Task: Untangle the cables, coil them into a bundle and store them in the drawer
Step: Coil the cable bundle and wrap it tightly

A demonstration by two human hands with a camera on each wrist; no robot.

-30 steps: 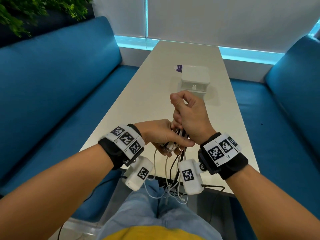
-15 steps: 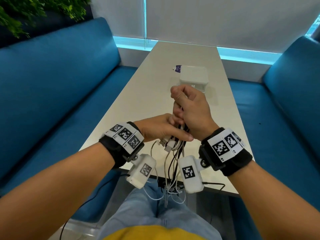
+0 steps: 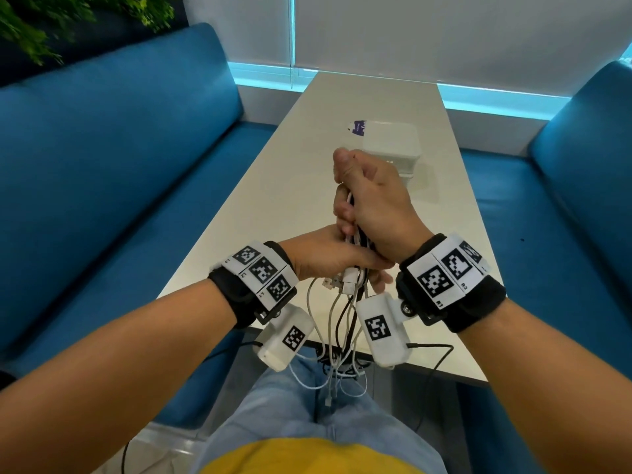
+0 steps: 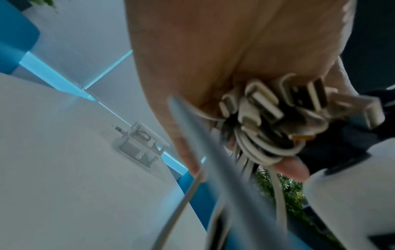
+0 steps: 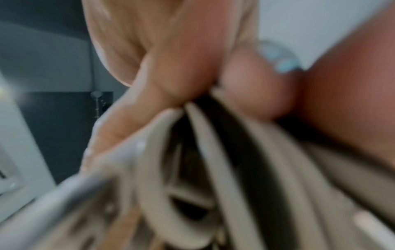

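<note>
Both hands are clamped on the cables [image 3: 354,234]: my left hand [image 3: 328,254] holds the plugs, my right hand [image 3: 372,203] at 12 o'clock pulls. The loose tails [image 3: 338,367] may knot again at 6 o'clock.

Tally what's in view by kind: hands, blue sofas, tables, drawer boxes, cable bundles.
Hands: 2 (left hand, right hand)
Blue sofas: 2
Table: 1
Drawer box: 1
Cable bundle: 1
Total: 7

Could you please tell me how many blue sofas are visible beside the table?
2: one blue sofa along the table's left side, another along its right.
</note>
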